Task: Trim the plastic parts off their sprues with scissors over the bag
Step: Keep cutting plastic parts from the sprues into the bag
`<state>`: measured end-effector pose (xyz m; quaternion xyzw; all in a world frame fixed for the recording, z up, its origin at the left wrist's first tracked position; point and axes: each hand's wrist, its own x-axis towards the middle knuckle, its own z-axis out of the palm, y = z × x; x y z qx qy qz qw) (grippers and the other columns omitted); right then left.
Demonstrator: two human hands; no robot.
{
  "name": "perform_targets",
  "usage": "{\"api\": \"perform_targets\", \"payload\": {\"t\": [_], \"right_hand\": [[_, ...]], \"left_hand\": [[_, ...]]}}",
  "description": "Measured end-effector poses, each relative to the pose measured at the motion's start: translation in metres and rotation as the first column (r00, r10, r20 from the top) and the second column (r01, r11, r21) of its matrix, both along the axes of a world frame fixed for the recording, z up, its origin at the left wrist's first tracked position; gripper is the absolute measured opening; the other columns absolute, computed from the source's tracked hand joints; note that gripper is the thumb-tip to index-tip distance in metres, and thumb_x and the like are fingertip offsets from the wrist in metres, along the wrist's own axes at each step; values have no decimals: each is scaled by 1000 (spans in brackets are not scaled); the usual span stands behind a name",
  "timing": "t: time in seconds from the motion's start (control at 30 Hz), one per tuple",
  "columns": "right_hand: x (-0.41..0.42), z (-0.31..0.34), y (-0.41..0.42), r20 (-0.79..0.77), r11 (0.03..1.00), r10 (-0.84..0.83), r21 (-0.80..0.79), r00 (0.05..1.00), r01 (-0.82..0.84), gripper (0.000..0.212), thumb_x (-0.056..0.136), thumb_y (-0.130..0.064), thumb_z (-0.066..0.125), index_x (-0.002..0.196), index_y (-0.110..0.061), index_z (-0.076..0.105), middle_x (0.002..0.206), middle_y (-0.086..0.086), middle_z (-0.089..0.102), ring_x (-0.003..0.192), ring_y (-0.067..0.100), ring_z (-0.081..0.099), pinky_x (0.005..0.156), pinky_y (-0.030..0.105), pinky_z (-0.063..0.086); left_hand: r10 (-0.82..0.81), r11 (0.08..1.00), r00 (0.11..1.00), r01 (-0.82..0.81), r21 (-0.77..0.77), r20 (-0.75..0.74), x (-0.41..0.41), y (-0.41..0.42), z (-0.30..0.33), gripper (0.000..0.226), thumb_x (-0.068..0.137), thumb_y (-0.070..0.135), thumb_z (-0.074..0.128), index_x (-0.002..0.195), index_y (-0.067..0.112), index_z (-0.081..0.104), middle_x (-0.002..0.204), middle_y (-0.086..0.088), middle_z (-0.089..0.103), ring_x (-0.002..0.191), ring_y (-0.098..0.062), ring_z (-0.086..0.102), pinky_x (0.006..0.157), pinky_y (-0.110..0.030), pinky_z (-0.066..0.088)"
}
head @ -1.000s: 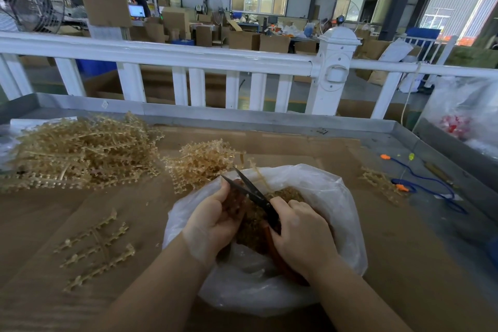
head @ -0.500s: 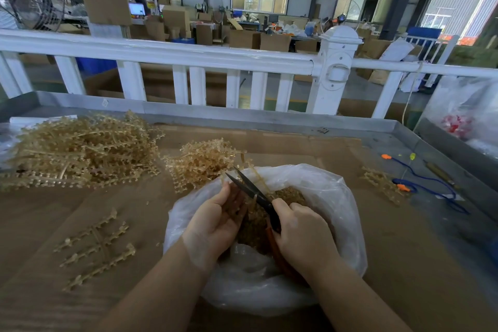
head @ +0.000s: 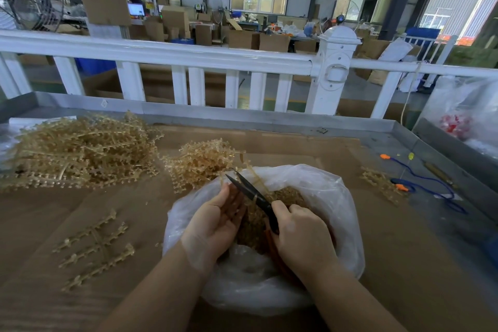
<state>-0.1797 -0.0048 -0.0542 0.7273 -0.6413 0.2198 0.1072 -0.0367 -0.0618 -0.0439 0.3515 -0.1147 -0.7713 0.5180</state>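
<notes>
Trimming: parts fall straight into the bag (head: pixel 318 191), centre frame.
Pile (head: pixel 78 153): upper left, untrimmed stock near.
Left hand (head: pixel 215 224): grips sprue (head: pixel 256 178) over bag.
Right hand (head: pixel 301 234): grips scissors (head: pixel 250 191), blades apart.

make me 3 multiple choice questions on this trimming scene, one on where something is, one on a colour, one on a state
1. Where is the biggest pile of sprues?
A. far left of the table
B. inside the bag
C. right of the bag

2. What colour are the scissors' blades?
A. white
B. black
C. yellow

3. How are the scissors' blades?
A. closed
B. open
C. lying on the table

Key: 1 A, the pile lies left of the plastic bag. 2 B, the blades are dark against the white bag. 3 B, the blade tips are spread apart, with the right hand gripping the handles and the left hand holding a sprue beside them.
</notes>
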Motion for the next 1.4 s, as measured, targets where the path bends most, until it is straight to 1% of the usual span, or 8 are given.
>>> {"api": "perform_targets", "payload": {"t": [0.17, 0.3, 0.47, 0.63, 0.83, 1.07, 1.2, 1.4], "right_hand": [[-1, -1, 1, 9, 1000, 13, -8, 1000, -13, 13, 82, -22, 71, 92, -15, 68, 63, 2, 64, 53, 17, 61, 47, 24, 49], [-1, -1, 1, 4, 1000, 16, -8, 1000, -16, 12, 82, -22, 70, 92, -15, 68, 62, 1, 64, 53, 16, 61, 47, 22, 48], [-2, -4, 0, -9, 999, 51, 2, 999, -51, 21, 95, -26, 51, 105, -14, 64, 76, 6, 67, 67, 21, 64, 59, 28, 51], [-2, -5, -1, 39, 997, 79, 25, 996, -80, 29, 99, -31, 40, 115, -16, 60, 85, 6, 68, 76, 21, 65, 67, 28, 51], [1, -1, 1, 15, 999, 28, -20, 999, -27, 16, 80, -26, 74, 81, -13, 63, 55, 4, 58, 44, 20, 56, 40, 28, 43], [-5, 2, 2, 163, 997, 72, -21, 984, -69, 30, 92, -49, 50, 106, -24, 59, 83, -5, 63, 75, 11, 59, 67, 22, 50], [-4, 9, 1, 245, 997, 69, -41, 967, -61, 23, 92, -39, 55, 108, -24, 61, 88, -8, 66, 83, 7, 61, 76, 17, 48], [-2, 15, 0, 361, 998, 65, -13, 930, -65, 19, 89, -35, 61, 105, -24, 62, 89, -10, 66, 84, 4, 59, 77, 18, 48]], "left_hand": [[3, 1000, 1000, -3, -8, -4, 0, -1, -1, 22, 96, 18, 50, 90, 5, 67, 72, -6, 73, 84, -17, 64, 86, -30, 49], [-4, 1000, 1000, 4, -22, -2, 0, -1, -3, 23, 96, 17, 50, 89, 5, 68, 75, -7, 73, 83, -17, 65, 79, -30, 50], [-11, 999, 1000, 11, -40, 8, 1, 0, -6, 24, 96, 19, 50, 89, 6, 68, 77, -5, 74, 82, -16, 66, 78, -29, 49], [-14, 999, 1000, 13, -40, -17, 2, 1, -4, 24, 96, 19, 50, 88, 5, 68, 77, -7, 74, 65, -14, 72, 72, -29, 48], [-5, 999, 1000, 5, -37, 4, -1, 0, -4, 24, 97, 21, 48, 90, 6, 66, 74, -3, 73, 79, -14, 66, 72, -26, 48], [-45, 997, 998, 42, -57, -54, 5, 3, -5, 29, 100, 16, 41, 102, 0, 65, 102, -12, 68, 96, -21, 63, 85, -31, 48], [-41, 997, 993, 33, -72, -113, 5, 4, 3, 28, 97, 5, 40, 94, -5, 66, 89, -17, 69, 85, -23, 64, 82, -32, 56], [-50, 988, 998, 55, -146, 37, 6, 1, 11, 25, 96, 3, 45, 89, -1, 68, 77, -12, 70, 72, -18, 67, 77, -32, 56]]}}
